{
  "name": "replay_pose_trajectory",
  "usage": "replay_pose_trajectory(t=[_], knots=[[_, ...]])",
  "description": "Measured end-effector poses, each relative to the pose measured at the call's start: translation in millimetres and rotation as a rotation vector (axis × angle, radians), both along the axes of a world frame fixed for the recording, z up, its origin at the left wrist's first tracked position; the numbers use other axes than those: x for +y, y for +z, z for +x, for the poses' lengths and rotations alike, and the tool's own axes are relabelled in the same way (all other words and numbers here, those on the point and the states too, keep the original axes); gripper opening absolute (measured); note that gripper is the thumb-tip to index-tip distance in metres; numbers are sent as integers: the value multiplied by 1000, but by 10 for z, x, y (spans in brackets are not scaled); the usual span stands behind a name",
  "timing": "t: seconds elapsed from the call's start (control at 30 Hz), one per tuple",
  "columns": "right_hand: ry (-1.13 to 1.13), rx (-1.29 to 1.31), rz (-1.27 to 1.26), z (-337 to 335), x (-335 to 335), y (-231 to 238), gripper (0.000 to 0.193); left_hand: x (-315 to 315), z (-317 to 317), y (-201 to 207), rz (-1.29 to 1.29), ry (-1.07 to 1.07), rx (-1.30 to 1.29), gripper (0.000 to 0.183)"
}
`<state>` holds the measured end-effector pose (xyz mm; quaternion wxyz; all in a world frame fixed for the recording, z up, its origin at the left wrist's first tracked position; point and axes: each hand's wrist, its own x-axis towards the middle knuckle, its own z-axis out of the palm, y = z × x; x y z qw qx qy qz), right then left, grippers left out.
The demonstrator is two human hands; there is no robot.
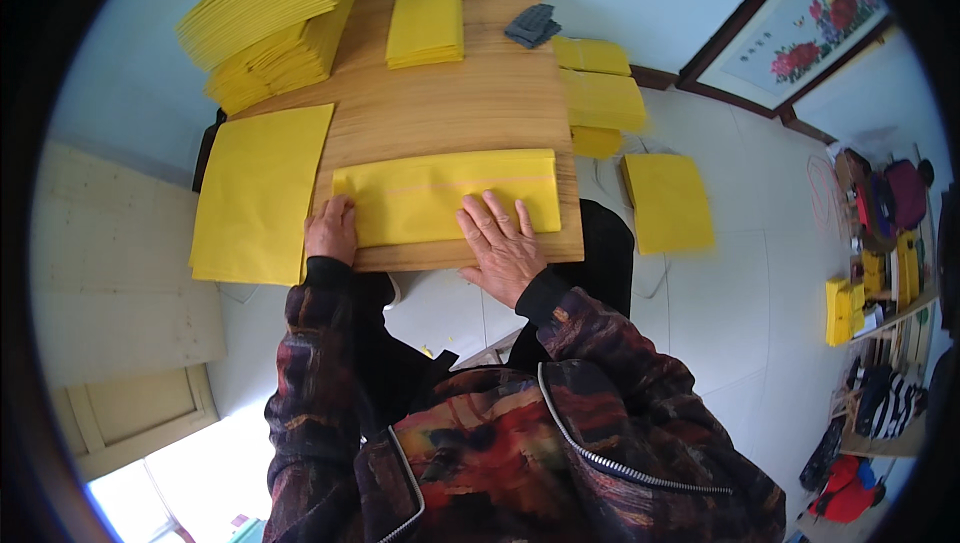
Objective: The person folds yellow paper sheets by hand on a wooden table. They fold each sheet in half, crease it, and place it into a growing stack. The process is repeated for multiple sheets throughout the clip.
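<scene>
A folded yellow sheet point(440, 198), long and narrow with a faint pinkish line along it, lies near the front edge of the wooden table point(450, 113). My right hand point(503, 248) rests flat on its right part, palm down and fingers spread. At its left end is my left hand point(332, 230), the fingers curled and closed at the sheet's edge; the fingertips are partly hidden. Just left of that hand lies a flat stack of wide yellow sheets point(262, 193), reaching past the table's left edge.
Tall piles of folded yellow sheets point(280, 28) lean at the back left, with a smaller stack point(425, 13) beside them. A dark grey cloth point(532, 26) sits at the back right corner. More yellow stacks point(668, 203) stand right of the table. Shelves point(890, 323) line the right wall.
</scene>
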<state>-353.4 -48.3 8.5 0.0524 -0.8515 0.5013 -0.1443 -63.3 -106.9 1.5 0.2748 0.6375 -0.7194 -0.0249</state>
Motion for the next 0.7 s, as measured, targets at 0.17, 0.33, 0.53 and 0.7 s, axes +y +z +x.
replay_pose_trajectory(t=[0.17, 0.33, 0.53, 0.7], knots=[[3, -7, -8, -58, -11, -9, 88, 5, 19, 7, 51, 18, 46, 14], [-20, -66, 18, -61, -25, 10, 85, -8, 45, -11, 71, 28, 43, 14], [-128, -440, -86, -270, -87, 165, 67, -5, 49, -9, 81, 36, 15, 15], [-456, -640, -99, -764, -205, 205, 41, 31, 10, -9, 21, 69, 44, 20]])
